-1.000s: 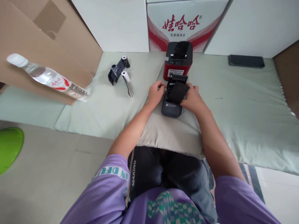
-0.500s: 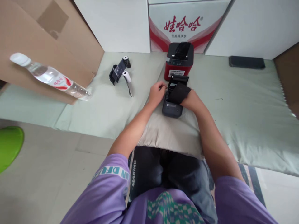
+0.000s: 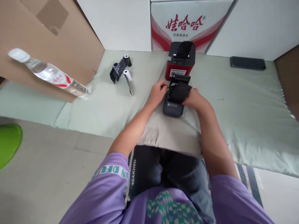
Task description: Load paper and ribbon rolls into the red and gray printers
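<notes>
A small dark grey printer [image 3: 172, 109] lies on a beige pillow [image 3: 170, 133] in front of me, its lid [image 3: 179, 79] tilted up at the far end. A strip of black film [image 3: 179, 92] lies over its open top. My right hand [image 3: 195, 99] pinches the right edge of that film. My left hand [image 3: 158, 92] has its fingers curled at the printer's left side, by the film's other end. Just behind stands a red and black printer [image 3: 180, 60].
To the left on the pale green mat [image 3: 245, 102] lie a black ribbon cartridge [image 3: 119, 68] and a white paper roll [image 3: 127, 76]. A water bottle [image 3: 50, 74] leans on a cardboard box [image 3: 42, 34]. A black phone [image 3: 247, 63] lies far right.
My right hand has turned and shifted slightly, keeping hold of the black film over the printer. My left hand stays curled at the printer's left side. The view drifted a little.
</notes>
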